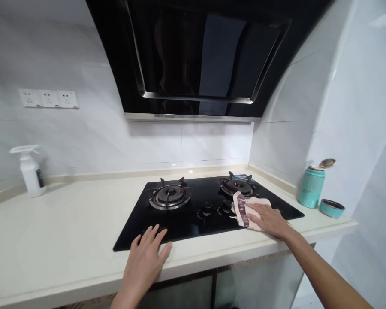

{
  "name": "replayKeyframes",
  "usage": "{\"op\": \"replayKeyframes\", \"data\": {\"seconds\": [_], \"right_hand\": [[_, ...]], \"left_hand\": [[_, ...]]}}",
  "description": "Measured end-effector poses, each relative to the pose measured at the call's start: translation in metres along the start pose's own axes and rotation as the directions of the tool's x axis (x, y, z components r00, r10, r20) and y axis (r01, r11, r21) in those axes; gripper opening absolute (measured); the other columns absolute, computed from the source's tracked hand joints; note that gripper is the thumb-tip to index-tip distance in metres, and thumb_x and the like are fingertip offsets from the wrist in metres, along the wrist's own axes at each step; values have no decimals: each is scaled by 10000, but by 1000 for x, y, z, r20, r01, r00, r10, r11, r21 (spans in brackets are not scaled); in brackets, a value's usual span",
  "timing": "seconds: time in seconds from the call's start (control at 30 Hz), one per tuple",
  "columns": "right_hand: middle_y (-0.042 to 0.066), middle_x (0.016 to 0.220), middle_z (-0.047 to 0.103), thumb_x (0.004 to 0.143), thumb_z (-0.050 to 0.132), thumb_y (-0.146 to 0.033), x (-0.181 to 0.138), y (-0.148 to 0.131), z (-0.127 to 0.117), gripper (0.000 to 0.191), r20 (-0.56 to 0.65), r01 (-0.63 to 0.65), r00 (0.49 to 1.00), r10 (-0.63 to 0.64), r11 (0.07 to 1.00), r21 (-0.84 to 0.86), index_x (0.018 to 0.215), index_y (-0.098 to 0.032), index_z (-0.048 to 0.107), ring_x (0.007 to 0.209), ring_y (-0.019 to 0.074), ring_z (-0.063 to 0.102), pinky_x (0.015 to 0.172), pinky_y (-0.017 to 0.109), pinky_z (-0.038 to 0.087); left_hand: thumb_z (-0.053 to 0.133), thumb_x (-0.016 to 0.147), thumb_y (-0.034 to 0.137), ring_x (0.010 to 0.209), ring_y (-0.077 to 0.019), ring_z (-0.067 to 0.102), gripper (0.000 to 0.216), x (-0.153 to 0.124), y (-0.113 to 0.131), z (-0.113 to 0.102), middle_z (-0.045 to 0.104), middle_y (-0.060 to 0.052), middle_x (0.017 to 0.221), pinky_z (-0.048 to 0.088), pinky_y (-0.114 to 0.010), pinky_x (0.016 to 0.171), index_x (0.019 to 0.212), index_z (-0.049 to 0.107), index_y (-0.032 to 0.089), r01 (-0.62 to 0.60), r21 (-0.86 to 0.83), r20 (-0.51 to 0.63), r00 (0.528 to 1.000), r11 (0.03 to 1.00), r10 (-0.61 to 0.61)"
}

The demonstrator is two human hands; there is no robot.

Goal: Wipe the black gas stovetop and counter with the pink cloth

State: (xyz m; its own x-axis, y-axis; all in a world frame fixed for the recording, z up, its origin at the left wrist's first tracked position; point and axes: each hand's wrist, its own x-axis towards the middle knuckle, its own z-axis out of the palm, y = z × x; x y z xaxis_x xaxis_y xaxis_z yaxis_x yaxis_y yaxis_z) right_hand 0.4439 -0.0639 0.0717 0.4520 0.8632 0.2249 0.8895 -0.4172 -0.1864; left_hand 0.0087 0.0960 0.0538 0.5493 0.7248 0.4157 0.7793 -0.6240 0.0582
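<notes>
A black glass gas hob (193, 223) with two burners and two knobs is set into the pale countertop. My right hand (268, 219) lies flat, fingers stretched out, pressing a pink cloth (244, 206) with a dark patterned edge onto the hob's right side, just below the right burner (238, 186). My left hand (146, 257) rests open and flat at the hob's front left corner, fingertips on the glass, palm on the counter edge. The left burner (169, 196) sits beyond it.
A white spray bottle (30, 169) stands at the back left of the countertop (58, 231). A teal canister (311, 186) and its teal lid (331, 208) sit at the right end. A black range hood (196, 60) hangs overhead. Wall sockets (48, 98) are on the left.
</notes>
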Motion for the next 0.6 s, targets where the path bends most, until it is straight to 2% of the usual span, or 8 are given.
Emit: {"op": "replayKeyframes", "data": {"seconds": [0.17, 0.37, 0.5, 0.6], "right_hand": [[74, 1602, 464, 970, 359, -601, 31, -21, 0, 624, 63, -54, 997, 54, 999, 3, 1512, -330, 512, 1438, 398, 410, 1102, 641, 328], [135, 1533, 482, 940, 451, -581, 65, -48, 6, 613, 37, -29, 999, 29, 1000, 11, 1458, -262, 520, 1374, 400, 444, 1088, 580, 329], [143, 1421, 548, 962, 432, -528, 51, -47, 5, 500, -11, 9, 1000, -9, 1000, 23, 1339, -229, 568, 1289, 352, 511, 1040, 504, 366], [118, 1330, 601, 970, 432, -505, 31, -37, 3, 418, -33, 77, 997, -76, 996, 42, 1237, -230, 598, 1239, 312, 547, 999, 455, 396]], "left_hand": [[497, 964, 481, 1480, -332, 458, 511, 4, -5, 6, 552, -101, 1544, 370, -574, 1177, 1385, 675, 253, 9, -9, -5, 1000, 1000, -9], [483, 925, 521, 1478, -323, 463, 551, 10, -11, 11, 564, -76, 1535, 374, -565, 1177, 1367, 691, 266, 24, 12, 6, 1000, 1000, -24], [443, 930, 546, 1495, -313, 439, 583, 9, -14, 13, 524, -56, 1568, 369, -564, 1183, 1401, 666, 286, 10, 24, 26, 1000, 1000, -11], [441, 933, 554, 1492, -314, 444, 572, 9, -16, 13, 522, -44, 1570, 372, -568, 1183, 1401, 663, 312, 10, 25, 31, 999, 1000, -11]]}}
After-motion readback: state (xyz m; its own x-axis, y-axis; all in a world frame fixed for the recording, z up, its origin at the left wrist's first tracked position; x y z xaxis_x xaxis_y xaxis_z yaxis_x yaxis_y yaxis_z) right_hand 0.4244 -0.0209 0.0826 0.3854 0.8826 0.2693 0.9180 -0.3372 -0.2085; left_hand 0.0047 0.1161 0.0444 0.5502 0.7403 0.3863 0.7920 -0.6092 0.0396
